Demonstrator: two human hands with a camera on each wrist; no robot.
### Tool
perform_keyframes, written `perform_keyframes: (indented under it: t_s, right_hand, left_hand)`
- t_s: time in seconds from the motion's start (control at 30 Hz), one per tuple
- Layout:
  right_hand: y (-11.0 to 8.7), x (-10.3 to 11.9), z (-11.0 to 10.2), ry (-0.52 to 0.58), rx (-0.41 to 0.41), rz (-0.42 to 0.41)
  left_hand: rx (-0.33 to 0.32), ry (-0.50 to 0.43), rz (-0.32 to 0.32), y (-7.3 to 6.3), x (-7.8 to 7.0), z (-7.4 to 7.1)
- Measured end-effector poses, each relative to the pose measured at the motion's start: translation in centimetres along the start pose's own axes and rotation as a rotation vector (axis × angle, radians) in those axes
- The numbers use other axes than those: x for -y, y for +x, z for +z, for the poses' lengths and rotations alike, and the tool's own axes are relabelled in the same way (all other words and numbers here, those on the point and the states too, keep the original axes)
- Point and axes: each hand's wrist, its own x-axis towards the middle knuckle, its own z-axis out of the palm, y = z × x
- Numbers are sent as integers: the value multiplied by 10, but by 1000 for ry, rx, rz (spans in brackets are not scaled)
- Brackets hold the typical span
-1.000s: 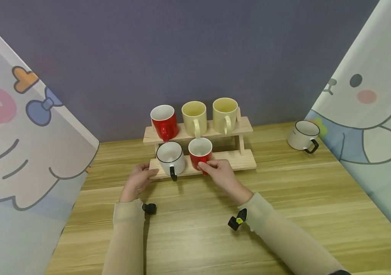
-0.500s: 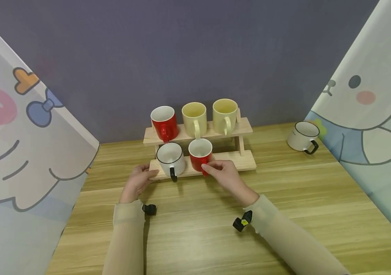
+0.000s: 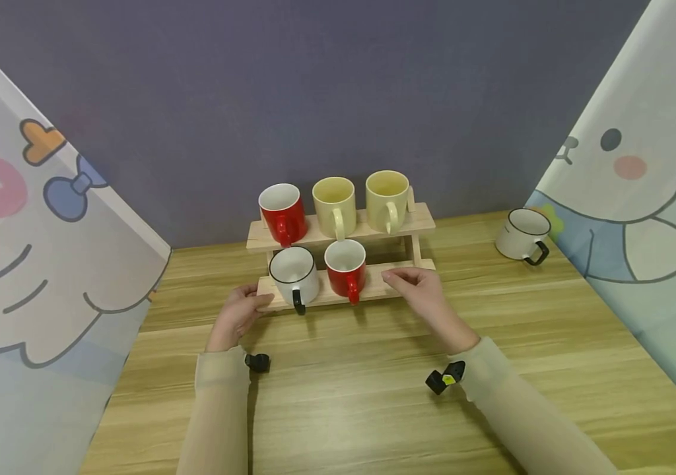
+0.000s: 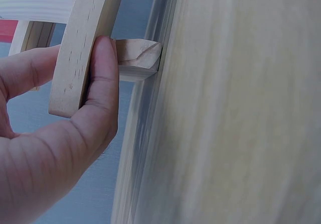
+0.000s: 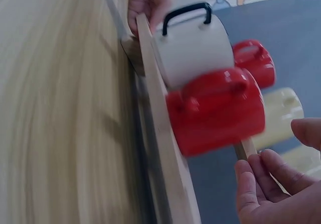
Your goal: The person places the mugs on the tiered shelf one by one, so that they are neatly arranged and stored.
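A two-tier wooden shelf (image 3: pixel 375 285) stands against the wall. My left hand (image 3: pixel 237 315) grips the left end of its lower board; in the left wrist view, thumb and fingers pinch the board end (image 4: pixel 75 78). On that lower board sit a white mug (image 3: pixel 299 280) with black rim and handle, and a red mug (image 3: pixel 342 274) right of it, handles facing me. My right hand (image 3: pixel 427 303) holds nothing. It hovers at the board's right part, apart from the red mug, fingers loosely bent and thumb separated in the right wrist view.
Another red mug (image 3: pixel 287 221) and two yellow mugs (image 3: pixel 338 206) line the upper board. A white mug with black handle (image 3: pixel 519 241) stands on the table (image 3: pixel 326 396) at the far right. Cartoon-printed panels (image 3: pixel 641 237) flank both sides.
My right hand has let go of the lower red mug's handle and moved right. The mug stays on the lower board. My left hand keeps its hold on the board.
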Motion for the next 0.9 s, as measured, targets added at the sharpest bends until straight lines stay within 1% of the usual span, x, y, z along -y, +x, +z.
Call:
perform_keyframes:
  t_s: [0.2,0.3,0.43,0.53,0.77,0.9]
  right_hand:
    - [3,0,-28,33,-26,60]
    - [5,-2,-41,36,-49,60]
    - [7,-6,-56,28,-81,46]
    - [8,-9,-67,50,-111,37]
    - [11,-15,-97,189,-184,-16]
    - [12,-18,-115,229,-218,-41]
  left_hand:
    - [3,2,-9,-1,-1,0]
    - [5,-2,-15,0,0,-1]
    - [12,-2,-20,2,0,-2]
    - [16,-6,-21,3,0,-2]
    - [3,8,-13,-1,-2,0]
    - [1,6,-11,-2,-2,1]
